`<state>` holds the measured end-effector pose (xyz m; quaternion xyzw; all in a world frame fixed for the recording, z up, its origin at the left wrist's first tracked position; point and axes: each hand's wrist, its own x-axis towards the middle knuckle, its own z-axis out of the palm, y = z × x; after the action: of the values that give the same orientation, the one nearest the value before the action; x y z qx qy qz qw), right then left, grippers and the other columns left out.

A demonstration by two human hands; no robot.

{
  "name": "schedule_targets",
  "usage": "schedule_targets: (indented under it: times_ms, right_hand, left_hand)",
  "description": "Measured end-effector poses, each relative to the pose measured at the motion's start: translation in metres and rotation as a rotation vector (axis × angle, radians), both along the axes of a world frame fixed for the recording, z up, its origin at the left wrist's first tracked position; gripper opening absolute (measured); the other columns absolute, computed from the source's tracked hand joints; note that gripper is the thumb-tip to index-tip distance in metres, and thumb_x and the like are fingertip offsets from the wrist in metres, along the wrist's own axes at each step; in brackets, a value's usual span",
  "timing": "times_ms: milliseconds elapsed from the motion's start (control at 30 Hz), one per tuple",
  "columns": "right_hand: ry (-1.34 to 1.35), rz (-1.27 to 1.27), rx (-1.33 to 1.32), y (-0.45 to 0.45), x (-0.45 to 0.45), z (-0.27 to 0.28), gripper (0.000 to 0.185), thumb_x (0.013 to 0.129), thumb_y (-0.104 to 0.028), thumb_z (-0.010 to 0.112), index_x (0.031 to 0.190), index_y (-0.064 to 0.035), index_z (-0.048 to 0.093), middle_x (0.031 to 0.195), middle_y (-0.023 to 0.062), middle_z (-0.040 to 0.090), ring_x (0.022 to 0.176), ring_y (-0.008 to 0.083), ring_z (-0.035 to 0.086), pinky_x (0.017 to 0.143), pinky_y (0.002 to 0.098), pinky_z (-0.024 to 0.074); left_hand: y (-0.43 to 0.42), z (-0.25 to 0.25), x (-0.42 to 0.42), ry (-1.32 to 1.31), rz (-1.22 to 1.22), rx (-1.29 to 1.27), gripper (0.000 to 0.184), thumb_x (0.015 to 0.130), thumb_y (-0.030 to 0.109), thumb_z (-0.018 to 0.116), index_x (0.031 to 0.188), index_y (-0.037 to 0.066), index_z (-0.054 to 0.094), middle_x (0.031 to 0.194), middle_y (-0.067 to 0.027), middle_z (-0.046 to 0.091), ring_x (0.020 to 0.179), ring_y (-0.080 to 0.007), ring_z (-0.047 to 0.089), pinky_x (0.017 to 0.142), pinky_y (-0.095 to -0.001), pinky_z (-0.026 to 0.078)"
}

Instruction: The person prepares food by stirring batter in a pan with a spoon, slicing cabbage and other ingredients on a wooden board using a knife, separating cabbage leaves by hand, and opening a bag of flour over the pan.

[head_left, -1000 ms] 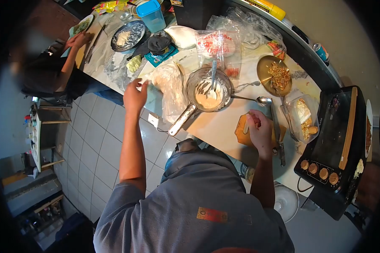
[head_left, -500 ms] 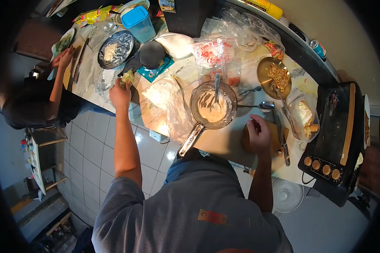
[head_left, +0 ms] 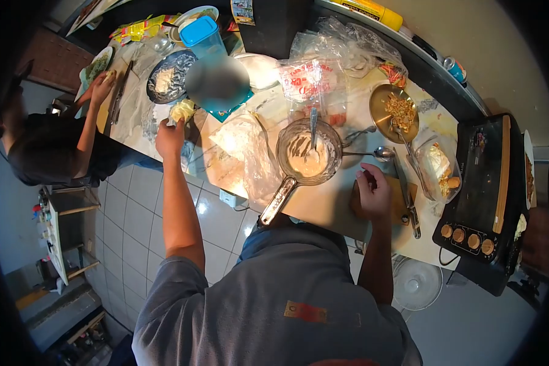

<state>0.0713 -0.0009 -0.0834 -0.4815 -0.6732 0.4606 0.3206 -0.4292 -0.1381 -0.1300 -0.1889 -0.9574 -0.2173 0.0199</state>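
Crumpled pale-yellow piece (head_left: 182, 110), uneven edges, at left hand's (head_left: 170, 138) fingertips.

Head cam faces fwd/down, edges prob. warped.

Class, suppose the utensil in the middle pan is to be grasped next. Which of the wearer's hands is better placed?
Probably the right hand: it looks empty and is nearer the utensil, while the left hand is farther off, holding a pale yellow piece.
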Motion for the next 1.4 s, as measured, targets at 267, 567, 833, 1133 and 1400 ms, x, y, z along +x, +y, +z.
schedule_targets:
  times_ms: [267, 567, 833, 1133, 1400]
  right_hand:
    - [-0.076, 0.018, 0.048, 0.007, 0.034, 0.012, 0.022, 0.088, -0.015, 0.068, 0.107, -0.0037, 0.066, 0.080, 0.0024, 0.063, 0.068, 0.0086, 0.052, 0.060, 0.0244, 0.0419]
    - [-0.028, 0.072, 0.130, 0.032, 0.091, 0.001, 0.020, 0.090, -0.011, 0.066, 0.108, -0.0020, 0.066, 0.076, -0.0042, 0.055, 0.066, 0.0028, 0.044, 0.060, 0.0180, 0.0381]
    - [0.045, 0.105, 0.089, 0.047, 0.118, 0.000, 0.019, 0.090, -0.007, 0.065, 0.108, -0.0016, 0.066, 0.077, -0.0055, 0.056, 0.066, 0.0005, 0.044, 0.060, 0.0155, 0.0394]
    - [-0.031, 0.115, 0.081, 0.061, 0.124, 0.004, 0.020, 0.087, -0.012, 0.069, 0.105, -0.0031, 0.068, 0.082, 0.0059, 0.067, 0.070, 0.0084, 0.058, 0.063, 0.0237, 0.0476]
    - [-0.041, 0.130, 0.121, 0.064, 0.121, 0.008, 0.021, 0.086, -0.012, 0.069, 0.106, -0.0036, 0.068, 0.082, 0.0059, 0.067, 0.069, 0.0099, 0.058, 0.064, 0.0240, 0.0482]
  left_hand:
    - [-0.013, 0.028, 0.065, -0.046, -0.031, 0.089, 0.041, 0.085, 0.044, 0.063, 0.104, 0.008, 0.071, 0.090, -0.0120, 0.072, 0.089, -0.0305, 0.069, 0.080, -0.0396, 0.052]
    - [-0.008, 0.057, 0.151, -0.080, -0.113, 0.220, 0.038, 0.087, 0.043, 0.063, 0.096, 0.007, 0.073, 0.083, -0.0140, 0.071, 0.078, -0.0273, 0.069, 0.071, -0.0352, 0.052]
    - [-0.001, 0.077, 0.209, -0.128, -0.105, 0.192, 0.043, 0.087, 0.045, 0.064, 0.096, 0.004, 0.073, 0.082, -0.0142, 0.071, 0.077, -0.0245, 0.069, 0.072, -0.0333, 0.052]
    - [-0.006, 0.082, 0.234, -0.126, -0.099, 0.206, 0.038, 0.086, 0.039, 0.066, 0.096, 0.004, 0.073, 0.087, -0.0148, 0.072, 0.082, -0.0246, 0.070, 0.076, -0.0329, 0.052]
    - [-0.010, 0.080, 0.240, -0.159, -0.076, 0.231, 0.035, 0.086, 0.037, 0.066, 0.097, 0.005, 0.073, 0.089, -0.0142, 0.072, 0.084, -0.0254, 0.070, 0.077, -0.0328, 0.052]
